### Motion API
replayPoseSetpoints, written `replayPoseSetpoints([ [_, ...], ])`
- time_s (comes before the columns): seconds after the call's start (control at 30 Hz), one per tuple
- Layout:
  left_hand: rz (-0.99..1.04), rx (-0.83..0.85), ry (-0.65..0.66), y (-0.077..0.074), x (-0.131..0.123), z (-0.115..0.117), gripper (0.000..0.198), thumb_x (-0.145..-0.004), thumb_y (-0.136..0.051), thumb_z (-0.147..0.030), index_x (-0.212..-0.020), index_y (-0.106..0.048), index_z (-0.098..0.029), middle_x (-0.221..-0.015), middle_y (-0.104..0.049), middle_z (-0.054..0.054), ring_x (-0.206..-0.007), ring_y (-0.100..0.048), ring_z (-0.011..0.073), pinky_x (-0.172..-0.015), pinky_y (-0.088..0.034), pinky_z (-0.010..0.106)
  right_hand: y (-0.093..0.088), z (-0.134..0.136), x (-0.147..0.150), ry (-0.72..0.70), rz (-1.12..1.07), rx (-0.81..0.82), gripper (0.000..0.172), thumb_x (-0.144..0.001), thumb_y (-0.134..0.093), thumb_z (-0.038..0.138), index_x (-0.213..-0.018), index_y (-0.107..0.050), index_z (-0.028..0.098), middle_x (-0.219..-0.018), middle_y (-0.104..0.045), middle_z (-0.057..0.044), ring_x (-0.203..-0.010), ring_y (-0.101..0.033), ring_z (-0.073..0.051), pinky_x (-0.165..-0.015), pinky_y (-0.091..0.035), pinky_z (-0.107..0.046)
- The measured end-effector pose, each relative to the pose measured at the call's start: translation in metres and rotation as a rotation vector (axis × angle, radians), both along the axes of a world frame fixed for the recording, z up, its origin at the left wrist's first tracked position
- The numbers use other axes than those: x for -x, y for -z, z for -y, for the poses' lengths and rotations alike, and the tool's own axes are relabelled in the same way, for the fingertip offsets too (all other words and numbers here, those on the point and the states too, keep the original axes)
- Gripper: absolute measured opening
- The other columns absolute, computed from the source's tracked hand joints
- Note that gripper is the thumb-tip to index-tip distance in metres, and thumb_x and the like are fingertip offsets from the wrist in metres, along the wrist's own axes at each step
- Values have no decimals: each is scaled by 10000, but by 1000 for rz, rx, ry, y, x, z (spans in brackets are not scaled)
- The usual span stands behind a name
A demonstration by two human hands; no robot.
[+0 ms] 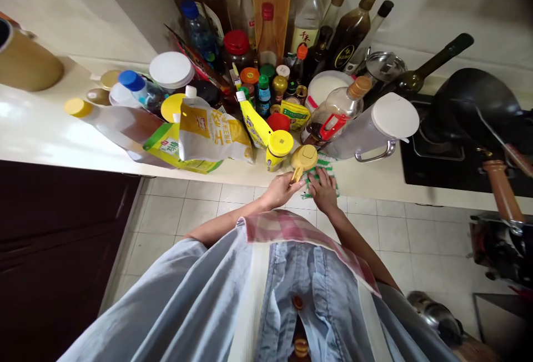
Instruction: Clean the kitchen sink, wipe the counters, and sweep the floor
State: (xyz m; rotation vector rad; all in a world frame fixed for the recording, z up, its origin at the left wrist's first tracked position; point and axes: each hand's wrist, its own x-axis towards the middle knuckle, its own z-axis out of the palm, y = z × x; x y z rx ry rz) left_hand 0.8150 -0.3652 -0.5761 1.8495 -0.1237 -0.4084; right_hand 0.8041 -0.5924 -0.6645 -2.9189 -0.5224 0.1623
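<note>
- Yellow plastic lidded scoop [303, 157], probably a small measuring cup though the view is poor, lies at the front edge of the counter.
- Left hand [280, 191]: curled and grasping the scoop's short handle.
- Right hand [323, 191]: open, fingers spread on a green-and-white cloth [328, 176] just below the scoop.
- Just beside the scoop: a yellow squeeze bottle [260, 129] lying tilted, and a glass bottle of dark sauce [333, 115] with a red handle.
- Further left: a yellow-printed pouch [212, 134] and a large bottle with a yellow cap [120, 126], lying on the white countertop [37, 123].
- Behind: a dense cluster of bottles and jars against the wall, with a wooden cutting board [272, 1] upright among them.
- Right: a steel jug with a white lid [375, 126] near the gas hob [433, 156], which bears a black wok [470, 101].
- Below: a pink checked cloth [300, 231] lies over the person's light-blue shirt [166, 301], above a tiled floor [195, 212].
</note>
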Motion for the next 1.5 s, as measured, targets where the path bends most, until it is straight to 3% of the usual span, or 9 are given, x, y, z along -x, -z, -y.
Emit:
replayPoseSetpoints([
  [0.23,-87,28,113,-3,31,-52,387,-895,-537,-536,-718,-516,-193,-682,-502,-11,-632,-445,118,-582,-352,235,-10,-13,-21,-83,-51,-11,453,-1038,-408,269,-1431,-622,195,-1598,-465,-162,-1491,-375,-337,-1164,-296,-562],
  [0.43,-142,98,84,-21,54,-79,412,-894,-574,-534,-674,-524,-190,-680,-508,8,-623,-457,125,-574,-371,248,-21,-46,-46,-196,-125,-26,494,-1059,-346,280,-1492,-568,200,-1639,-412,-135,-1394,-452,-329,-1160,-283,-518],
  [0.6,-111,91,51,-35,63,-87,472,-925,-552,-589,-680,-544,-186,-693,-519,22,-650,-460,136,-568,-365,256,-14,-90,-73,-50,-158,-25,540,-1060,-361,361,-1578,-466,250,-1672,-356,-118,-1366,-458,-354,-1097,-330,-544],
  [0.7,-68,47,43,-35,59,-86,473,-928,-551,-577,-663,-511,-187,-657,-488,1,-612,-430,118,-562,-349,251,-12,-100,-77,-2,-171,-18,559,-1061,-358,377,-1598,-435,244,-1674,-348,-126,-1378,-445,-359,-1083,-346,-555],
  [0.93,-126,35,6,-33,38,-61,461,-895,-561,-595,-680,-492,-193,-619,-487,-23,-577,-444,105,-530,-362,217,-12,-60,-34,-46,-127,-20,567,-1050,-366,369,-1584,-455,200,-1642,-398,-154,-1396,-428,-354,-1135,-319,-555],
  [1.07,-174,62,-12,-32,21,-40,446,-867,-574,-610,-710,-500,-199,-594,-500,-31,-549,-463,104,-515,-366,217,-3,-15,2,83,-24,-22,547,-1034,-403,360,-1540,-508,181,-1581,-475,-180,-1423,-412,-343,-1168,-279,-566],
  [1.27,-117,156,-85,-11,-3,-6,495,-844,-593,-676,-722,-504,-204,-594,-478,-40,-525,-481,106,-498,-403,232,13,63,17,314,30,-3,583,-1057,-328,422,-1579,-440,188,-1674,-327,-172,-1540,-269,-337,-1166,-281,-610],
  [1.4,-87,145,-195,6,-12,10,552,-810,-606,-739,-719,-490,-207,-576,-464,-49,-500,-483,103,-478,-396,237,17,57,7,506,56,17,581,-1044,-334,391,-1549,-485,147,-1650,-346,-217,-1524,-284,-374,-1155,-279,-649],
  [1.5,-88,154,-261,14,-19,19,548,-808,-613,-733,-716,-485,-209,-569,-470,-47,-493,-503,108,-479,-412,242,13,35,15,369,52,12,528,-1048,-366,375,-1515,-537,196,-1638,-385,-183,-1532,-283,-350,-1165,-292,-604],
])
